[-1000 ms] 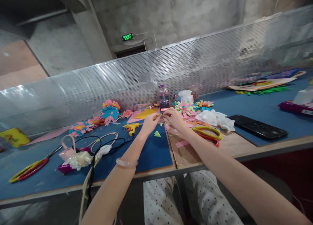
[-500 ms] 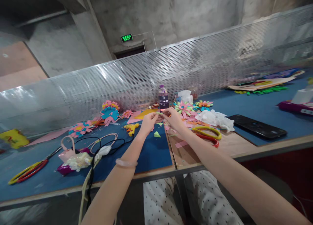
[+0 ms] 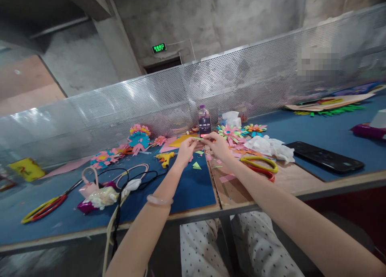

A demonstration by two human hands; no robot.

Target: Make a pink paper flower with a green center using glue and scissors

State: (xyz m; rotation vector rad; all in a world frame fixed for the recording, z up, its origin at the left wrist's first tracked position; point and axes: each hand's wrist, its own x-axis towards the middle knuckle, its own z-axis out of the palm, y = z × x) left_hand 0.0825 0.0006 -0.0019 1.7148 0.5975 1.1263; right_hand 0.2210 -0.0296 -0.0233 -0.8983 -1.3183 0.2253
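Note:
A small light-green paper piece [image 3: 198, 139] is pinched between my two hands above the middle of the table. My left hand [image 3: 187, 148] is closed on its left end, and my right hand [image 3: 216, 145] grips the right end with thumb and fingers. Just below them lies a green paper scrap [image 3: 196, 165]. To the left of my left hand rests a yellow glue gun [image 3: 165, 159]. Beyond my fingers a phone with a timer on its screen [image 3: 205, 127] leans on a purple-capped bottle [image 3: 202, 107].
Paper flowers [image 3: 139, 139] stand at the back left, with another paper flower [image 3: 230, 133] at the back right. Yellow-and-red scissors [image 3: 261, 164] lie beside my right forearm, a second pair of scissors [image 3: 45, 208] far left. Crumpled tissue [image 3: 269, 147], a black phone [image 3: 325, 157] and cables [image 3: 120, 188] surround the work area.
The view has shifted slightly, so the table's contents sit a little further right in the picture. Both hands keep hold of the green paper piece, with barely any finger movement.

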